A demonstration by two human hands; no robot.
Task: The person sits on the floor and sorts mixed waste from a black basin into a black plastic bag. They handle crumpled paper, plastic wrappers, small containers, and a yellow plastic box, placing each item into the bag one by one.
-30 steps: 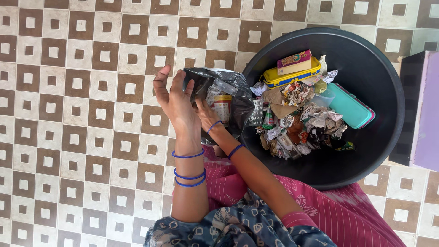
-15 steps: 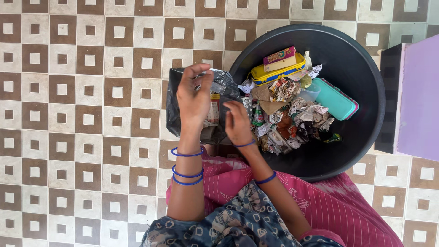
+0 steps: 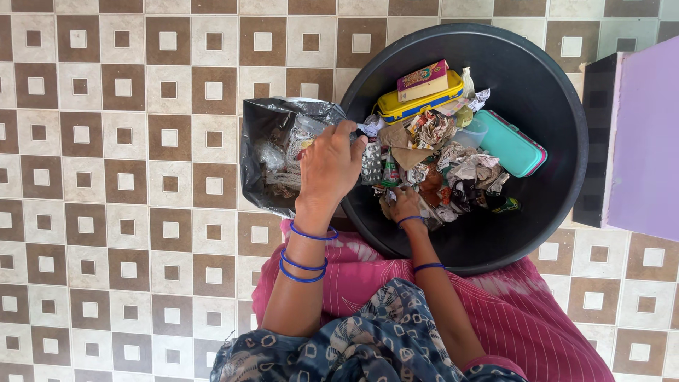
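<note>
Hands: left hand (image 3: 329, 170) grips black bag (image 3: 265, 134), right hand (image 3: 404, 205) grasps scraps (image 3: 453, 166) in black tub (image 3: 559, 92) on brown-and-cream checked tile floor (image 3: 127, 212).

The right hand's (image 3: 404, 206) fingers are hidden in the crumpled wrappers (image 3: 453, 173) inside the black tub (image 3: 559, 152); its grip is unclear.

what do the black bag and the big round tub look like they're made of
Crinkled black bag: thin glossy plastic film, judging by its wrinkles and shiny highlights. Large round black tub: probably rigid moulded plastic, with a smooth, slightly sheened wall and even rim; coated metal can't be excluded.
</note>
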